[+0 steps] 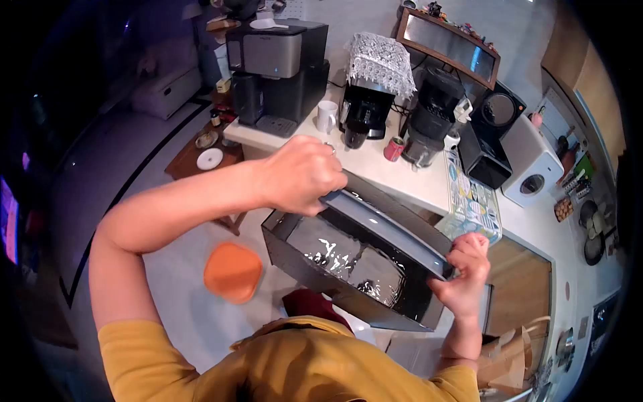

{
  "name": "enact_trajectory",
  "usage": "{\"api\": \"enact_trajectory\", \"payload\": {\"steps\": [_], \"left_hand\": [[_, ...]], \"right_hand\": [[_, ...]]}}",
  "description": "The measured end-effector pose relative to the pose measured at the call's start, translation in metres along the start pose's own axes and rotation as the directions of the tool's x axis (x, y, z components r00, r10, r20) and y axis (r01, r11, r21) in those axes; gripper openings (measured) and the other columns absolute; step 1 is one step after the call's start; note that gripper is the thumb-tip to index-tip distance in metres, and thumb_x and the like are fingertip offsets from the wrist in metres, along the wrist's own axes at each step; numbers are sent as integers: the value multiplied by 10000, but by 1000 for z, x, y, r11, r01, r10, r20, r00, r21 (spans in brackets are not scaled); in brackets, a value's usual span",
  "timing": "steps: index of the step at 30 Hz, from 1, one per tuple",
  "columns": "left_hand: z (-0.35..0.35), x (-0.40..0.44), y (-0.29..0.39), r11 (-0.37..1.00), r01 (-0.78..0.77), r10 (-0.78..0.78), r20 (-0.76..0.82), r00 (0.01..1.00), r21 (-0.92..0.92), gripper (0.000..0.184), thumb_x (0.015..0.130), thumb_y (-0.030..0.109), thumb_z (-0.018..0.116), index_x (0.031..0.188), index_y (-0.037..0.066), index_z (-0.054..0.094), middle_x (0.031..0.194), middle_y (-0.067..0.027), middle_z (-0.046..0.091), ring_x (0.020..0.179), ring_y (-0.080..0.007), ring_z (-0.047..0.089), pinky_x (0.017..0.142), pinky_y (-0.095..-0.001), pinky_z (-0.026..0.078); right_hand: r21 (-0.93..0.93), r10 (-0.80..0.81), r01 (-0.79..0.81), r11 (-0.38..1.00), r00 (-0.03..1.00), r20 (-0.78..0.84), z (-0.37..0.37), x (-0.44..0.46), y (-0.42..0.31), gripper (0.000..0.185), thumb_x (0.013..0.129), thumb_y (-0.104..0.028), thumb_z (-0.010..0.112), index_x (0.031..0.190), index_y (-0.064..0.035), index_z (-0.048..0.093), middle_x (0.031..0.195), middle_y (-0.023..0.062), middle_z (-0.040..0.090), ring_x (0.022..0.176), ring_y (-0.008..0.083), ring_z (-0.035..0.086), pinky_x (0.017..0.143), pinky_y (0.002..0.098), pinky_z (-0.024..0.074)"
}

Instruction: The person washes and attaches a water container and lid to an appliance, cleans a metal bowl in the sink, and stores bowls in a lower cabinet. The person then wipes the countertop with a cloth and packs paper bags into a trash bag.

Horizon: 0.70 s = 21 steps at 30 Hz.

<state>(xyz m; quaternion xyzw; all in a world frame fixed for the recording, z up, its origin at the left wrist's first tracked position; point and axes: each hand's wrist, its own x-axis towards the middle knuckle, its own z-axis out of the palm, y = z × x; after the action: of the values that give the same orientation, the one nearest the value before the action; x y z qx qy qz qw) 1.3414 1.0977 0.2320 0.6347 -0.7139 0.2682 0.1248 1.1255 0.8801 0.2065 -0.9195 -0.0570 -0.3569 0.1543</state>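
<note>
My left hand (305, 175) is closed on the upper left end of a long grey panel (388, 231). At the panel's lower right end, my right hand (463, 268) has its fingers curled round the edge. The panel is tilted and lies along the far side of a dark, open rectangular box (328, 285). Inside the box, below the panel, shiny wrapped contents (351, 264) show; what they are I cannot tell.
Beyond the box, a white counter (402, 179) holds a large coffee machine (278, 74), a white mug (327, 116), a red can (394, 149) and a white speaker-like box (532, 161). An orange stool (232, 272) stands left; a paper bag (506, 362) lower right.
</note>
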Motion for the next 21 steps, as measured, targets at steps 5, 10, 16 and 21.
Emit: {"api": "enact_trajectory", "payload": {"steps": [5, 10, 16, 21], "left_hand": [[15, 34, -122, 995, -100, 100, 1, 995, -9, 276, 383, 168, 671, 554, 77, 475, 565, -45, 491, 566, -236, 516, 483, -342, 398], [12, 88, -241, 985, -165, 165, -8, 986, 45, 211, 449, 186, 650, 583, 71, 534, 566, -77, 528, 579, -268, 552, 505, -382, 443], [-18, 156, -372, 975, -183, 187, -20, 982, 125, 204, 509, 207, 616, 644, 58, 581, 566, -133, 539, 571, -310, 554, 521, -407, 437], [-50, 204, -473, 977, -157, 165, -45, 985, 146, 176, 495, 213, 605, 593, 67, 613, 554, -114, 575, 559, -245, 589, 515, -356, 458]], "right_hand": [[-73, 61, -62, 995, 998, -17, 30, 94, 31, 218, 343, -32, 563, 507, -9, 420, 584, 88, 386, 642, 258, 417, 733, 351, 298], [-14, 53, -56, 998, 984, -170, 42, 182, 77, 318, 373, -32, 572, 665, -9, 448, 748, 85, 448, 783, 247, 447, 778, 331, 331], [-41, 152, -171, 984, 943, -295, 28, 298, 119, 403, 452, -5, 606, 812, -24, 426, 854, 55, 447, 827, 174, 450, 789, 275, 352], [-277, 340, -545, 791, 769, -541, 37, 429, 105, 235, 491, -51, 623, 699, -5, 522, 725, 45, 511, 691, 113, 495, 569, 236, 392]]}}
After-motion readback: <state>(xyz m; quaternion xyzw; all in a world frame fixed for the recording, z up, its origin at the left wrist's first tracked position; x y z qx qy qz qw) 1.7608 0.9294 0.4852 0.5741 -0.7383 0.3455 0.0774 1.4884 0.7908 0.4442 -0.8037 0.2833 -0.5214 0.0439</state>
